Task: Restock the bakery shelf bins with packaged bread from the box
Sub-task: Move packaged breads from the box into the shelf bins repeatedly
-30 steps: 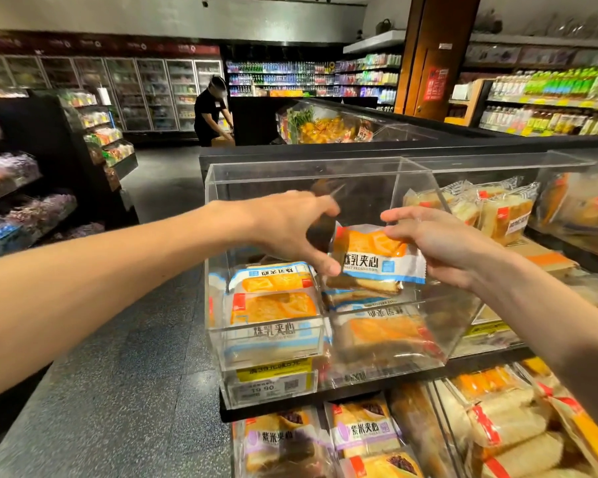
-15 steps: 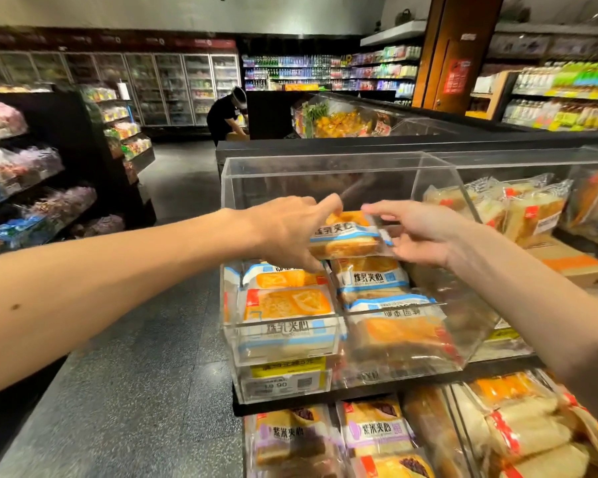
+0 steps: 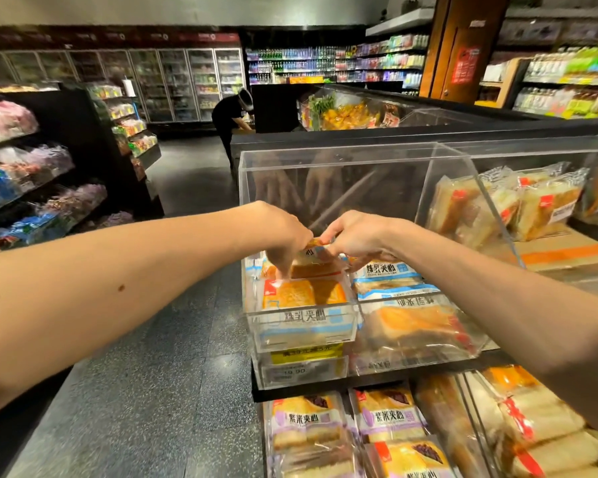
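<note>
Fingers (image 3: 283,260) of the left hand (image 3: 277,232) point downward, curled around the left end of a packaged bread (image 3: 316,262), their tips pressing into the pack beneath it. The right hand (image 3: 356,236) closes its fingers over the pack's right end, thumb and forefinger pinched on the wrapper near the top seam. Both hands are clenched on this one pack, neither open.

The pack sits tilted at the top of the left-hand stack inside the clear acrylic bin (image 3: 342,153), toward the bin's front left corner, just behind the low front wall. Beside it, toward the bin's right side, a second stack of the same blue-and-white packs (image 3: 387,274) lies flat.

The bread looks light and soft: a sponge slice in thin, slick film that will crumple and dent under pressure. I judge it best taken by the sealed ends or wrapper edges, as now, with light force, rather than squeezed across the middle. The film may slide against the packs below, so it likely needs a nudge to settle level.

Outward, a cardboard box (image 3: 567,253) rests behind the bin's right edge, and lower shelf bins hold purple-labelled packs (image 3: 304,419).
</note>
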A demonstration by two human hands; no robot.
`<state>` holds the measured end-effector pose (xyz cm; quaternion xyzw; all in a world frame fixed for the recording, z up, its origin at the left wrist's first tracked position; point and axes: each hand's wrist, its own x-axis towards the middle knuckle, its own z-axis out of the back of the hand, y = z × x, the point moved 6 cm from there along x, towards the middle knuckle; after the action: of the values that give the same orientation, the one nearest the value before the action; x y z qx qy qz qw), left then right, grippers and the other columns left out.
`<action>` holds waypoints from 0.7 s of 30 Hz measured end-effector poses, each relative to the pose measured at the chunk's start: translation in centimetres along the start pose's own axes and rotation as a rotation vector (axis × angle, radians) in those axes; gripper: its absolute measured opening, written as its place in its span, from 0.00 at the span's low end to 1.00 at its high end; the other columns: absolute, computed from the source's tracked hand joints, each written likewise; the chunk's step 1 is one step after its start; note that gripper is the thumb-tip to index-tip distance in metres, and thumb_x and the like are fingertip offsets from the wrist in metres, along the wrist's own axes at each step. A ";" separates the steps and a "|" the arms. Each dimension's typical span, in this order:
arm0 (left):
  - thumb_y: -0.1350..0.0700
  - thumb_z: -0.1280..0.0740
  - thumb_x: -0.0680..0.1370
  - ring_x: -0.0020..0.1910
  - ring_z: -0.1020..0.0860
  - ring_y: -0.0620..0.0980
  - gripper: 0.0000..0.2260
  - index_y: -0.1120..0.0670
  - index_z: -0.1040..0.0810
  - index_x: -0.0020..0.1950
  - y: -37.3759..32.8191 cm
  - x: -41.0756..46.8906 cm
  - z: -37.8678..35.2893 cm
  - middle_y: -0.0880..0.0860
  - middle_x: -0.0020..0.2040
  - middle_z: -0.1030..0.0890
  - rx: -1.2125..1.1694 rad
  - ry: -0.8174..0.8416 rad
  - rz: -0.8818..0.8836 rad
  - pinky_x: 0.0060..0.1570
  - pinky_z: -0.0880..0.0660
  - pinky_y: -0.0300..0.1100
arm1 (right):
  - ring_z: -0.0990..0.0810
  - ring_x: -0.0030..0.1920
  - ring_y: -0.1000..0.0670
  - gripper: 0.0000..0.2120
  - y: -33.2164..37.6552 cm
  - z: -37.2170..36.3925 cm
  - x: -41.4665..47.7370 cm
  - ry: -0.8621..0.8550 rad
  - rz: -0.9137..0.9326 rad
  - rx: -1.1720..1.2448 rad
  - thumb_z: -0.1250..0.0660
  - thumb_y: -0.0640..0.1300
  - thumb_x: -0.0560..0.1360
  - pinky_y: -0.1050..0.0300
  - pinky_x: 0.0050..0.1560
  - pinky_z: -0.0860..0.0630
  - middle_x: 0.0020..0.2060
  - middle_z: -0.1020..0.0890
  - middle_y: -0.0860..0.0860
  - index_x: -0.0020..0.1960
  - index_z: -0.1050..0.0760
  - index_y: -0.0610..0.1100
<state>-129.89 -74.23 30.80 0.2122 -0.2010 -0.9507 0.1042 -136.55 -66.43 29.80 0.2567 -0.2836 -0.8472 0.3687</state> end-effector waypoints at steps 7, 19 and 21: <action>0.44 0.30 0.77 0.52 0.21 0.55 0.17 0.55 0.20 0.58 -0.1 -2.6 2.4 0.53 0.54 0.18 -0.278 -0.258 -0.013 0.54 0.24 0.46 | 0.26 0.39 0.51 0.06 -1.2 1.9 -2.7 -0.120 0.075 0.066 0.32 0.41 0.78 0.53 0.42 0.22 0.36 0.24 0.51 0.54 0.19 0.46; 0.47 0.33 0.78 0.44 0.27 0.50 0.11 0.52 0.27 0.54 -7.0 -25.1 0.7 0.47 0.43 0.26 -0.431 -0.825 0.258 0.44 0.27 0.49 | 0.24 0.39 0.56 0.07 1.1 -1.5 -22.0 -0.494 0.724 0.139 0.27 0.44 0.74 0.65 0.42 0.30 0.40 0.20 0.56 0.49 0.23 0.52; 0.46 0.33 0.78 0.48 0.26 0.51 0.12 0.51 0.27 0.55 -8.4 -30.1 -3.5 0.49 0.47 0.25 -0.426 -0.791 0.338 0.47 0.26 0.49 | 0.26 0.40 0.56 0.09 2.4 -6.7 -25.0 -0.380 0.852 0.117 0.27 0.46 0.73 0.62 0.45 0.30 0.42 0.22 0.56 0.52 0.22 0.50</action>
<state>-102.59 -59.34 35.21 -0.2275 -0.0577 -0.9483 0.2139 -116.21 -50.45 32.29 -0.0219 -0.4734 -0.6349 0.6102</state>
